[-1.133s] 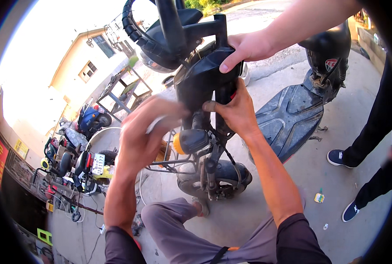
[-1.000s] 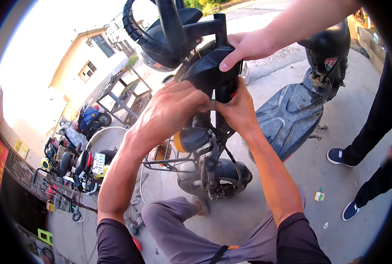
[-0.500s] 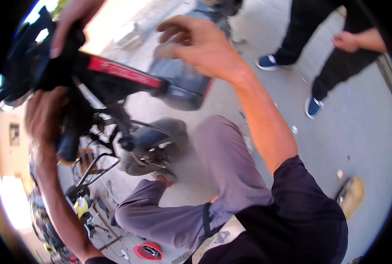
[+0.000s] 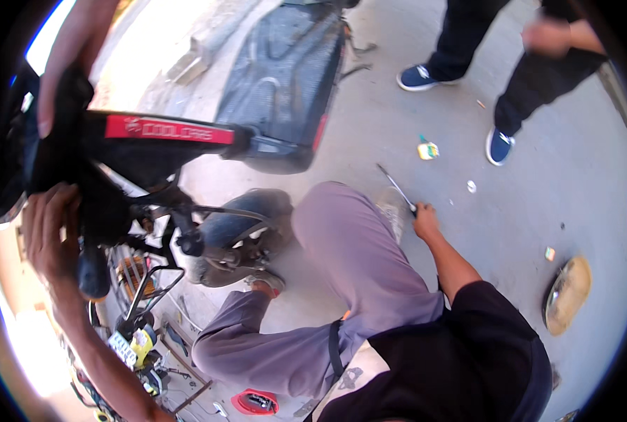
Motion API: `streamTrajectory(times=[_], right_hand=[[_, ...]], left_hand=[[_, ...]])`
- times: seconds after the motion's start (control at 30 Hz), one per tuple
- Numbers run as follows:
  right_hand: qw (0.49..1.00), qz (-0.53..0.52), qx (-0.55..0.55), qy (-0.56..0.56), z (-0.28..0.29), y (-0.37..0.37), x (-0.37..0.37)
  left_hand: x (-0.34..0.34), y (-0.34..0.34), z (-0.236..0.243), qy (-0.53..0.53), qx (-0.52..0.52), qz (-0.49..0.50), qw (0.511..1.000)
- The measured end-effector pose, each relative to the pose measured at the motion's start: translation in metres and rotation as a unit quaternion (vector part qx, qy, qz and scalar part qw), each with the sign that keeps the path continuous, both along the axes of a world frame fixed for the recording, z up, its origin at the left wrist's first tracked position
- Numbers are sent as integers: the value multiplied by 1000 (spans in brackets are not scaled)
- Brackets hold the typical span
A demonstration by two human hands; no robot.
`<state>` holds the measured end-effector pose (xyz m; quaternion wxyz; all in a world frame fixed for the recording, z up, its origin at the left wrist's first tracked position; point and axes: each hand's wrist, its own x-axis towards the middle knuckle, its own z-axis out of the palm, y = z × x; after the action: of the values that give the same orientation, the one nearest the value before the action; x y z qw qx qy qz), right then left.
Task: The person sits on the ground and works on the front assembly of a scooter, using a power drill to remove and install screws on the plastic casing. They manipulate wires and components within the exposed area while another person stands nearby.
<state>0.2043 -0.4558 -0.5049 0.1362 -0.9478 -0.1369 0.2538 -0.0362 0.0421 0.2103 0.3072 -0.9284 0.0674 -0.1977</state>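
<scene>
An electric scooter point(image 4: 271, 77) leans in from the left, its black stem with a red stripe running to a grey, textured deck. My left hand point(image 4: 52, 228) has its fingers wrapped over the scooter's black handlebar part, beside a rubber grip point(image 4: 94, 271); the fingertips are partly hidden. Low by my right shoe, my right hand point(image 4: 426, 219) is closed round the dark handle of a screwdriver point(image 4: 396, 183). The screwdriver's thin metal shaft points up and left, just above the floor. The scooter's front wheel point(image 4: 240, 235) stands beyond my left foot.
At the upper left another person's hand point(image 4: 64, 70) rests on the scooter. A person in dark trousers and blue shoes point(image 4: 417, 76) stands at the upper right. A red bowl point(image 4: 254, 401) of small parts lies below, near tools point(image 4: 176, 337). A small yellow-white packet point(image 4: 428, 150) and a tan shoe point(image 4: 566, 295) lie on the floor.
My right hand has come down from above the scooter's deck to the floor by my knee, and now holds a screwdriver. My left hand stays on the scooter.
</scene>
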Motion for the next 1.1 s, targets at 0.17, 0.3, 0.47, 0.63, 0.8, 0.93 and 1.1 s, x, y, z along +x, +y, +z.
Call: streamTrajectory(times=[0.17, 0.3, 0.47, 0.63, 0.8, 0.93, 1.1], right_hand=[[999, 23, -24, 18, -19, -6, 14], [961, -72, 268, -9, 23, 5, 20], [809, -164, 557, 89, 195, 26, 16], [716, -83, 692, 38, 347, 80, -12], [642, 18, 761, 88, 417, 128, -44], [642, 25, 758, 111, 439, 147, -52], [624, 13, 765, 159, 440, 157, -57]], left_hand=[[4, -29, 3, 12, -39, 66, 997], [8, -35, 0, -43, -51, 53, 996], [7, -37, 3, -9, -19, 18, 1000], [4, -41, 2, -17, -31, 37, 999], [4, -38, 2, -2, -35, 43, 998], [6, -35, 1, -15, -45, 15, 999], [7, -35, -1, -38, -90, 8, 995]])
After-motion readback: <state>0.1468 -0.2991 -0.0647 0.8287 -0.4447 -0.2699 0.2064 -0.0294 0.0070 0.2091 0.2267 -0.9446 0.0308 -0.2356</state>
